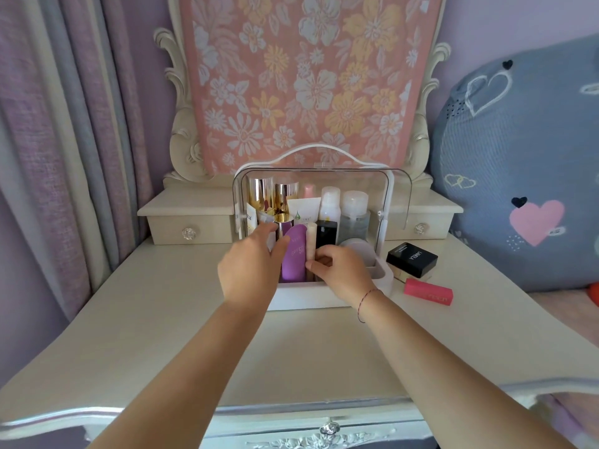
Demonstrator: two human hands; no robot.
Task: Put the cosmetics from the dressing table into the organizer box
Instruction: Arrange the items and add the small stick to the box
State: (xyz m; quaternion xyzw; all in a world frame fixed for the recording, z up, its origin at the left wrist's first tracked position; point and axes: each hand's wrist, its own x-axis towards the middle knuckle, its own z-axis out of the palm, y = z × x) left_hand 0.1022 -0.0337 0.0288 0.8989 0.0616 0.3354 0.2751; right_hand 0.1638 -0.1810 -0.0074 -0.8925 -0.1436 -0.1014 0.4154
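The white organizer box [311,299] with a clear raised lid [397,196] stands at the back middle of the dressing table [162,335]. It holds gold-capped bottles [261,192], white and clear bottles [355,212], a purple tube [295,257], a slim cream stick [311,244] and a black item [325,234]. My left hand [249,270] reaches into the box's left side, fingers apart, touching the purple tube and a gold-capped bottle [284,222]. My right hand [340,273] pinches the cream stick near its base. A black compact [411,259] and a pink lipstick box [428,291] lie on the table to the right of the box.
Two small drawers [191,226] flank the box at the table's back. A floral cloth [308,76] covers the mirror behind. A curtain [64,140] hangs at left and a large blue heart-print cushion [525,163] sits at right.
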